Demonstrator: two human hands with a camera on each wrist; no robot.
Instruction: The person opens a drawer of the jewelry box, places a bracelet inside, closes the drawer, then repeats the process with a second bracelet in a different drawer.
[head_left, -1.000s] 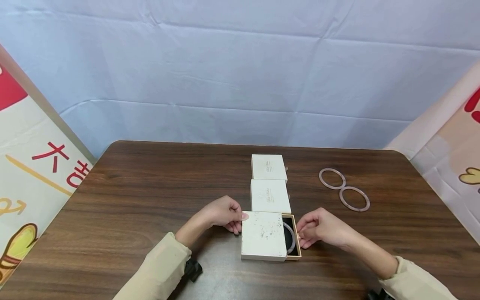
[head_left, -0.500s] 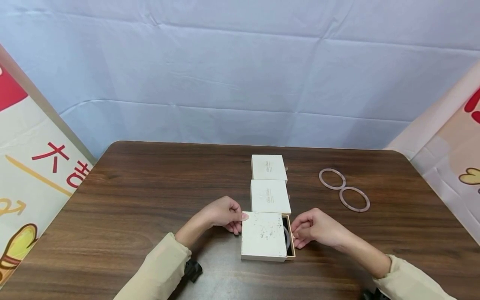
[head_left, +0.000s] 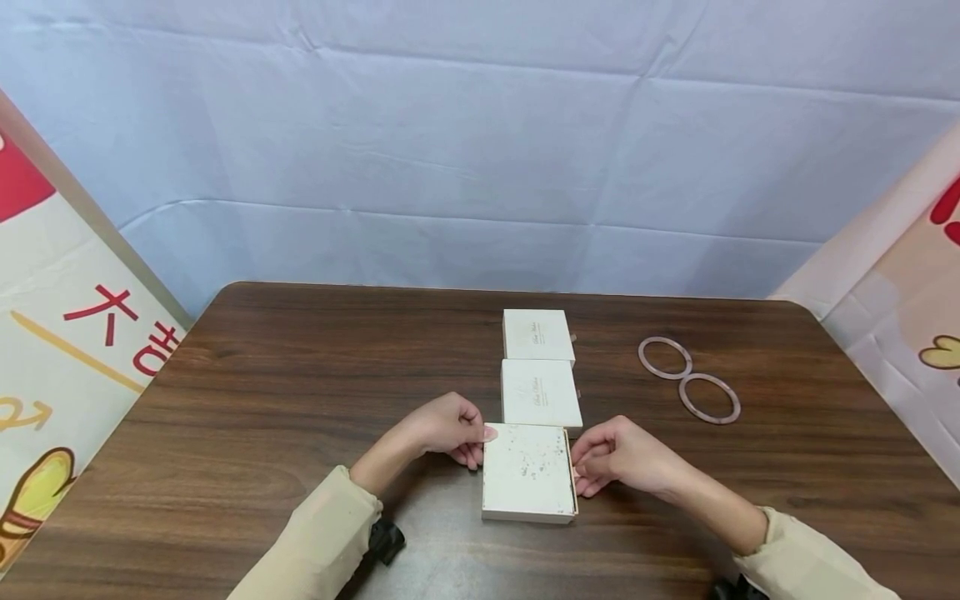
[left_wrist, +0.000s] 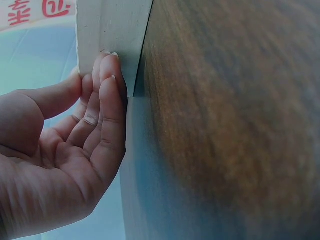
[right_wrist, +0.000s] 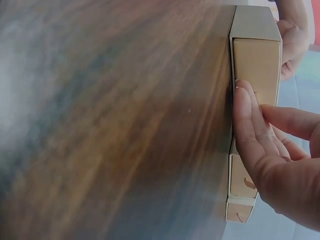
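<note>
A cream slide-out box (head_left: 527, 471) with small dark speckles on its lid lies flat on the dark wooden table (head_left: 322, 367). My left hand (head_left: 452, 427) holds its left end, with the thumb on the top edge and the fingers (left_wrist: 112, 100) against the end wall. At the opposite end, my right hand (head_left: 618, 457) presses its fingertips on the tan drawer front (right_wrist: 256, 65), which sits almost flush with the sleeve. Only a thin drawer rim shows from above. The pale bangle seen inside earlier is hidden now.
Two more white boxes (head_left: 540, 392) with printed lids stand in line behind the speckled one; in the right wrist view their pull tabs (right_wrist: 249, 183) show. Two pale bangles (head_left: 708, 398) lie touching at the right. A pale cloth (head_left: 450, 150) hangs behind the table.
My right hand has moved left, and the drawer has slid into the sleeve, covering the bangle. My left hand has stayed at the box's left end.
</note>
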